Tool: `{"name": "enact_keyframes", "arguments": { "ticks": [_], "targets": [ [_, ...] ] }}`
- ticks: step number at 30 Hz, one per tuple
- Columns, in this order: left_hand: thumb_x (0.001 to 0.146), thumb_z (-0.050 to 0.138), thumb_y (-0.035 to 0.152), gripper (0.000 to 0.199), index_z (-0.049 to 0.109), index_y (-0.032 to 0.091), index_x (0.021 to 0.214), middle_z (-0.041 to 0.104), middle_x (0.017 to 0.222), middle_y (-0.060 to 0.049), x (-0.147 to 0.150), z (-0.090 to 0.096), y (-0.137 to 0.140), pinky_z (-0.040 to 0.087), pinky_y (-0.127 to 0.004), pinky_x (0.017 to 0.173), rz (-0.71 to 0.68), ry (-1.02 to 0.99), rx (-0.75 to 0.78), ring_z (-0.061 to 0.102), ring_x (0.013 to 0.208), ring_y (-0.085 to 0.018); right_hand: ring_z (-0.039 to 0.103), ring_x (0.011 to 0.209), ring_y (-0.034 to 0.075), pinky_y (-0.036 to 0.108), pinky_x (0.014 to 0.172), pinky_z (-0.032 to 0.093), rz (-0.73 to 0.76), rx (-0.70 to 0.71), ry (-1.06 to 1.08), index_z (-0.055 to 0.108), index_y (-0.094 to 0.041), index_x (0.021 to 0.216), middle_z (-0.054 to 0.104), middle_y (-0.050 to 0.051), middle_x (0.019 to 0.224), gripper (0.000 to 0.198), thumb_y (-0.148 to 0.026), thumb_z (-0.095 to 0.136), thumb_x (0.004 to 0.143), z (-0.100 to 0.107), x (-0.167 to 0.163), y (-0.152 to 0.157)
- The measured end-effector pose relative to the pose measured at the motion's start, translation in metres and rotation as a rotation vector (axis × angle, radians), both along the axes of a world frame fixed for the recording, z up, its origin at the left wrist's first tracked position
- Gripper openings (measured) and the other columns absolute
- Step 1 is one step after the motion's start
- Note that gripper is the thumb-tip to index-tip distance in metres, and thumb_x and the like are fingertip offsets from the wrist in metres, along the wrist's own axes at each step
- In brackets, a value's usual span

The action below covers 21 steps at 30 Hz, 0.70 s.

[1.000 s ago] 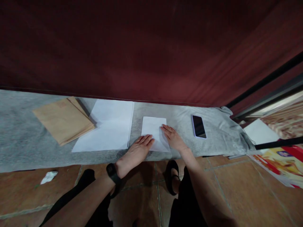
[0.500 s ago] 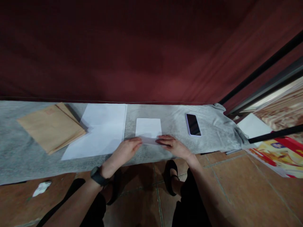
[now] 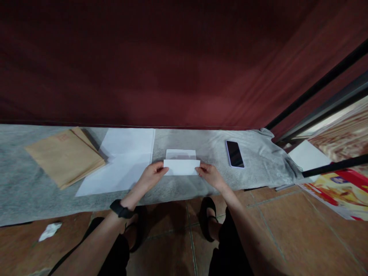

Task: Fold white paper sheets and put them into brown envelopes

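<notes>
A small white sheet of paper [image 3: 181,168] lies in front of me with its near part lifted and folded over toward the far side. A strip of its far part still shows behind the raised flap. My left hand [image 3: 153,174] pinches the flap's left end between thumb and fingers. At the right end, my right hand [image 3: 211,175] grips the flap the same way. Left of my left hand rest larger white sheets [image 3: 126,153], partly under a stack of brown envelopes [image 3: 66,153].
A phone [image 3: 235,154] lies on the grey cloth [image 3: 201,140] to the right. Behind hangs a dark red curtain [image 3: 184,76]. Black bars [image 3: 330,170] and a colourful box [image 3: 339,191] stand at the right. A crumpled white scrap [image 3: 50,231] is on the tiled floor.
Both hands have taken hold of the small paper's near edge and raised it, folding it away from me. Before, the sheet lay flatter with my fingertips on its near corners.
</notes>
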<state>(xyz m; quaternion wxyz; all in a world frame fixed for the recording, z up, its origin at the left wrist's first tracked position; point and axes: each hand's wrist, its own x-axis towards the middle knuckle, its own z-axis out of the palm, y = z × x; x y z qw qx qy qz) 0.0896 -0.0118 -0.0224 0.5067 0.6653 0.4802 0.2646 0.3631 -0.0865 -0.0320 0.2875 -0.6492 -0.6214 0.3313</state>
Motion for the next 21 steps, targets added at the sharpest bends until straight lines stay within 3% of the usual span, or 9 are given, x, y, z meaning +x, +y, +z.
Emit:
{"name": "enact_keyframes", "arguments": {
  "ticks": [6, 10, 15, 21],
  "targets": [
    [0.078, 0.053, 0.045, 0.027, 0.049, 0.022, 0.064, 0.048, 0.059, 0.004, 0.005, -0.008, 0.003, 0.033, -0.026, 0.056, 0.037, 0.103, 0.069, 0.045, 0.060, -0.015, 0.057, 0.060, 0.013, 0.022, 0.060, 0.039, -0.096, -0.027, -0.141, 0.066, -0.020, 0.074, 0.062, -0.002, 0.061, 0.031, -0.036, 0.051, 0.096, 0.003, -0.011, 0.010],
    [0.080, 0.049, 0.043, 0.027, 0.041, 0.024, 0.062, 0.040, 0.056, 0.005, 0.011, -0.007, 0.005, 0.028, -0.026, 0.055, 0.084, 0.196, 0.151, 0.042, 0.057, -0.014, 0.064, 0.069, 0.015, 0.023, 0.063, 0.041, -0.133, -0.021, -0.228, 0.069, -0.020, 0.080, 0.072, 0.002, 0.075, 0.030, -0.033, 0.049, 0.098, 0.004, -0.015, 0.012],
    [0.080, 0.050, 0.043, 0.029, 0.041, 0.024, 0.061, 0.039, 0.055, 0.005, 0.019, -0.004, 0.010, 0.026, -0.027, 0.055, 0.140, 0.290, 0.163, 0.041, 0.055, -0.014, 0.071, 0.082, 0.019, 0.024, 0.068, 0.043, -0.187, -0.064, -0.408, 0.073, -0.022, 0.093, 0.077, 0.005, 0.088, 0.029, -0.034, 0.048, 0.101, 0.005, -0.022, 0.015],
    [0.076, 0.055, 0.054, 0.034, 0.053, 0.022, 0.067, 0.048, 0.060, 0.004, 0.015, -0.004, 0.018, 0.038, -0.026, 0.055, 0.113, 0.062, -0.043, 0.049, 0.060, -0.015, 0.073, 0.089, 0.021, 0.025, 0.071, 0.046, -0.204, -0.108, -0.541, 0.072, -0.024, 0.108, 0.079, 0.007, 0.096, 0.031, -0.039, 0.046, 0.104, 0.009, -0.029, 0.023]
  ]
}}
